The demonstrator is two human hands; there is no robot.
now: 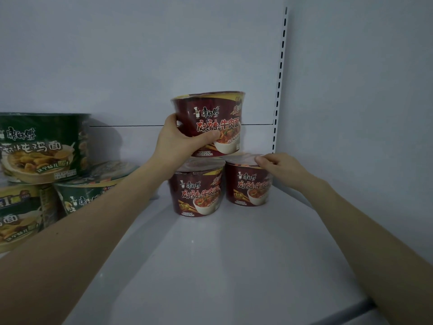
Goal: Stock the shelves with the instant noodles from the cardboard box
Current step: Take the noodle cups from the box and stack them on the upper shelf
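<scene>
The left hand (180,139) was wrapped around a dark red plastic-wrapped instant noodle bowl (212,124), thumb across its printed front and the other fingers hidden behind, and held it over the seam between two more dark red noodle bowls standing just beside each other at the back right of the white metal shelf (210,266). The right hand (276,165) lay loosely curled on the foil lid of the right lower red bowl (248,184), gripping nothing and apparently steadying it.

The likeliest trouble was the stacking itself: whether the held bowl already touched the lids could not be told, and resting on two rims, it looked liable to tip forward or nudge the left lower red bowl (196,195) outward if released off-centre. The shiny wrap probably made it slippery, and the one-handed grip looked shallow.

To the left stood a stack of green chicken-noodle bowls (44,146), well apart, not in the way. The slotted upright rail (280,85) and side wall closed in the right, leaving little room for the right hand. The cardboard box was not in view.
</scene>
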